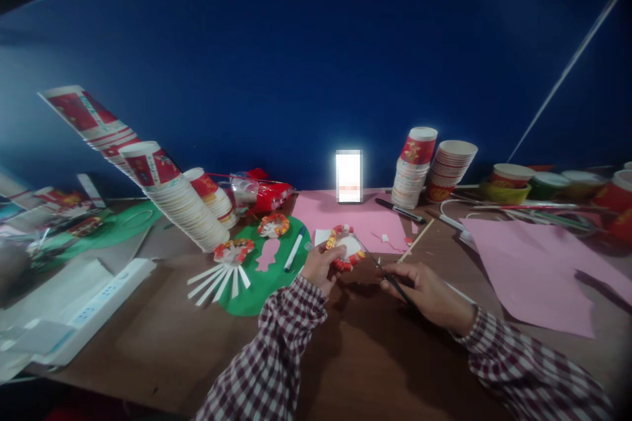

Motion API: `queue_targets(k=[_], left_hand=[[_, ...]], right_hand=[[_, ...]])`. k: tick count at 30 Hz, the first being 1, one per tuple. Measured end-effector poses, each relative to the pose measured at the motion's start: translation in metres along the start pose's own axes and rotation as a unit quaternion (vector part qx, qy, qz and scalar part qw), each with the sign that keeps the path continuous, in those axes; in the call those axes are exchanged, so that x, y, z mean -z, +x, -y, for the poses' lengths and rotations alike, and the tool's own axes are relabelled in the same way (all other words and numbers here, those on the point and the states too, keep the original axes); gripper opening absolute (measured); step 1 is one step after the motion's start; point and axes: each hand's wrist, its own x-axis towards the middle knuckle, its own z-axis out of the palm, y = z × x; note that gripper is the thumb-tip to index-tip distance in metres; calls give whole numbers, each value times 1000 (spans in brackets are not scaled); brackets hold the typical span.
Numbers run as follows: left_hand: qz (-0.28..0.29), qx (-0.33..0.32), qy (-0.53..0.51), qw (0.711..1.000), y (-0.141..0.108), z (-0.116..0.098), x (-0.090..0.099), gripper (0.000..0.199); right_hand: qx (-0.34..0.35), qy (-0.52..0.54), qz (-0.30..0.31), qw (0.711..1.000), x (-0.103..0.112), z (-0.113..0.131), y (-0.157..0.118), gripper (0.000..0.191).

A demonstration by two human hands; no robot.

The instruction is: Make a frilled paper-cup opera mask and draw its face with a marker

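My left hand [320, 266] pinches a cut paper cup [353, 247], whose white round base is ringed by curled red and yellow strips. In my right hand [425, 289] is a slim dark tool like tweezers [394, 284], its thin tip against or very near the cup's right side. I cannot make out whether the tip grips a strip. To the left, a green paper sheet [247, 301] bears a curled cup flower [273, 226], a pink paper cutout [268, 254] and a marker [295, 249]. Another cut cup [234, 251], with white strips fanned out, overlaps the sheet's left edge.
Stacked paper cups [187, 210] lean at the left; more cup stacks [409, 174] stand at the back right. Pink paper [538, 276] lies right. A black pen [399, 210] and wooden stick [415, 241] lie behind my right hand. A power strip [106, 302] sits left.
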Motion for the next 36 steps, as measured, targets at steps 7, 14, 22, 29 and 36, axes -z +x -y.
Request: queue_targets(k=[7,14,22,29,36], left_hand=[[-27,2,25,999,-1,-2,-2,24],[-44,16,33,998,-1,-3,-3,23],[-17,7,6,1000,1,-1,0,23],[-20,19,-5,1000,1,-1,-1,21],[-17,29,-31,999,-2,-4,-4,18]], right_hand=[[-4,21,4,1000,-2,4,-1,37],[13,-25,-3,1000,-2,14,-3,34],[17,-10,-4,1000,-3,9,-3,31],[-39,73,-2,997,-4,3,0,43],[-34,95,6,995,-2,2,0,41]])
